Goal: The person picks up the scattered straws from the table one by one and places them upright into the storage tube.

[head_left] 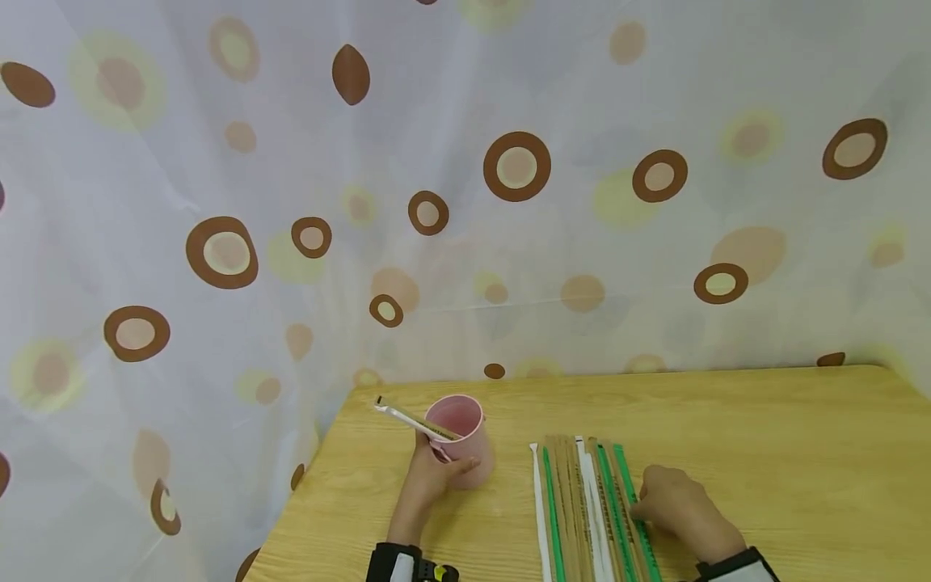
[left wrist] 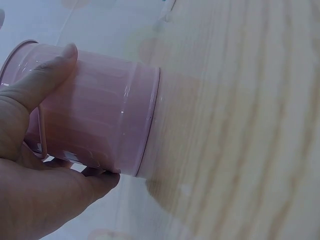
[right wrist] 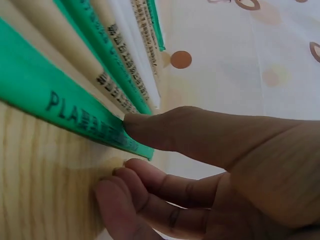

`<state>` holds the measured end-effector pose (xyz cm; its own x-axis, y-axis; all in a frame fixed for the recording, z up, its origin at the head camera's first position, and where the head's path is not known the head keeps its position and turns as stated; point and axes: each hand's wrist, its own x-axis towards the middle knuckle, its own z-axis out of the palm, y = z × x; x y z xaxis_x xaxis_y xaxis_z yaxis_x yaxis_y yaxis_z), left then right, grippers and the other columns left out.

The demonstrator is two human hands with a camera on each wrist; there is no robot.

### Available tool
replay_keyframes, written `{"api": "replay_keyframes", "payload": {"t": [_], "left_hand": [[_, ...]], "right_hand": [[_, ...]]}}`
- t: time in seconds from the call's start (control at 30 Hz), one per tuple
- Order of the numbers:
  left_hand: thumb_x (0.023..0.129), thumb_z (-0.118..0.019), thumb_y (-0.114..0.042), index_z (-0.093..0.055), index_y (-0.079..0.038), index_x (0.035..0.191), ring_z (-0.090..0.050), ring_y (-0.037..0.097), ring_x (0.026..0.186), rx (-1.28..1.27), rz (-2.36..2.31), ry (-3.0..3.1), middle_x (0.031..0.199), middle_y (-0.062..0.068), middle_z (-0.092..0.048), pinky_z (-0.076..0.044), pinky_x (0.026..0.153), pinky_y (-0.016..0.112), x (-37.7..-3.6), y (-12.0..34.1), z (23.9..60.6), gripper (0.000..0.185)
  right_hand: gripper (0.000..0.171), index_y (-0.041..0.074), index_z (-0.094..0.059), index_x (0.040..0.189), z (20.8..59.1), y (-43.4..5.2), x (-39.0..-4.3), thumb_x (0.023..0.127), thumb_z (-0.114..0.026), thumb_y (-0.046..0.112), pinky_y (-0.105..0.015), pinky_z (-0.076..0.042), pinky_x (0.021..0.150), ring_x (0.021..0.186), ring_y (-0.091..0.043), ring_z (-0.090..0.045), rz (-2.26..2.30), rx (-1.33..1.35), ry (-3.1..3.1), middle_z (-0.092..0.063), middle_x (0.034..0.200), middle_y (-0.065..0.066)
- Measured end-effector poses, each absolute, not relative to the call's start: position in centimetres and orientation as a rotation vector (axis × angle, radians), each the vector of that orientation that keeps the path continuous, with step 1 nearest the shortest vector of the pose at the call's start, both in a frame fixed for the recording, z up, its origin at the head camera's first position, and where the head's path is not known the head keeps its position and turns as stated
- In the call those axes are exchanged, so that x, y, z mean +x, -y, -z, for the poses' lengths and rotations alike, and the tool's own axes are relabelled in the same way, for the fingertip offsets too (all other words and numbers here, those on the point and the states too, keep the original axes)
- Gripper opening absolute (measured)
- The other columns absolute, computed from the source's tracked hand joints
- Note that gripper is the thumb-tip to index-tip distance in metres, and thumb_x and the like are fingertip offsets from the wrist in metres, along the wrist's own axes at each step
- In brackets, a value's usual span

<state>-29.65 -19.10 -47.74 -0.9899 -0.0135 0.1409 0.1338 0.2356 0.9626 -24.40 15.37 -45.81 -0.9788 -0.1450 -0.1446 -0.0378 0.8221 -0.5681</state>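
In the head view my left hand [head_left: 432,477] grips a small pink pail [head_left: 476,457] from its left side. The left wrist view shows the thumb lying along the wall of the pail [left wrist: 100,100], fingers curled beneath and a thin handle near the palm. A white paper-wrapped straw [head_left: 407,420] and a brown one lean out over the pail's left rim. My right hand [head_left: 676,505] is at the rightmost green wrapped straw [head_left: 643,533]. In the right wrist view its thumb tip meets that green straw [right wrist: 65,107], while the loosely bent fingers stay below, apart from the thumb.
Several wrapped straws in white, green and brown [head_left: 567,501] lie side by side on the wooden table [head_left: 800,453], between the pail and my right hand. A pale curtain [head_left: 465,267] with brown and yellow rings hangs behind the table and along its left side.
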Motion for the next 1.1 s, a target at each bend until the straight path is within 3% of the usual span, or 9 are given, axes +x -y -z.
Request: {"api": "replay_keyframes", "payload": {"t": [0.2, 0.37, 0.67, 0.97, 1.1], "left_hand": [[0.076, -0.086, 0.003, -0.015, -0.003, 0.153, -0.038, 0.041, 0.141, -0.172, 1.87, 2.368, 0.151, 0.027, -0.039, -0.033, 0.116, 0.055, -29.7, 19.3, 47.8, 0.104], [0.076, -0.086, 0.003, -0.017, -0.003, 0.152, -0.04, 0.04, 0.14, -0.16, 1.868, 2.37, 0.15, 0.026, -0.041, -0.033, 0.116, 0.054, -29.8, 19.2, 47.7, 0.103], [0.077, -0.087, -0.002, -0.018, -0.001, 0.154, -0.037, 0.043, 0.142, -0.121, 1.877, 2.385, 0.152, 0.026, -0.038, -0.032, 0.116, 0.057, -29.6, 19.2, 47.8, 0.103], [0.076, -0.087, 0.001, -0.018, -0.004, 0.152, -0.037, 0.041, 0.142, -0.156, 1.901, 2.372, 0.151, 0.026, -0.039, -0.031, 0.117, 0.055, -29.7, 19.2, 47.8, 0.102], [0.076, -0.087, 0.001, -0.018, -0.005, 0.153, -0.036, 0.041, 0.143, -0.13, 1.922, 2.362, 0.152, 0.026, -0.038, -0.03, 0.117, 0.056, -29.6, 19.2, 47.7, 0.103]], "right_hand": [[0.024, 0.009, -0.051, 0.064, 46.2, -15.1, -24.2, 0.08, -0.068, 0.003, -0.023, -0.033, 0.047, 0.047, -0.012, -0.045, 0.855, -0.092, -2.867, -0.046, 0.054, 0.002], [0.018, 0.007, -0.054, 0.071, 46.3, -15.1, -24.3, 0.081, -0.069, 0.006, -0.025, -0.038, 0.047, 0.05, -0.016, -0.052, 0.849, -0.023, -2.867, -0.054, 0.061, -0.002], [0.02, 0.007, -0.052, 0.071, 46.6, -15.3, -24.3, 0.078, -0.071, 0.01, -0.024, -0.034, 0.047, 0.05, -0.015, -0.046, 0.887, -0.015, -2.888, -0.05, 0.063, -0.001], [0.044, 0.018, -0.037, 0.055, 46.1, -15.7, -24.1, 0.078, -0.072, 0.009, -0.02, -0.023, 0.047, 0.045, -0.007, -0.028, 0.982, -0.038, -2.879, -0.027, 0.051, 0.008], [0.032, 0.012, -0.045, 0.065, 45.2, -15.7, -24.2, 0.082, -0.072, 0.009, -0.024, -0.034, 0.049, 0.048, -0.011, -0.04, 1.029, -0.056, -2.84, -0.036, 0.058, 0.004]]}}
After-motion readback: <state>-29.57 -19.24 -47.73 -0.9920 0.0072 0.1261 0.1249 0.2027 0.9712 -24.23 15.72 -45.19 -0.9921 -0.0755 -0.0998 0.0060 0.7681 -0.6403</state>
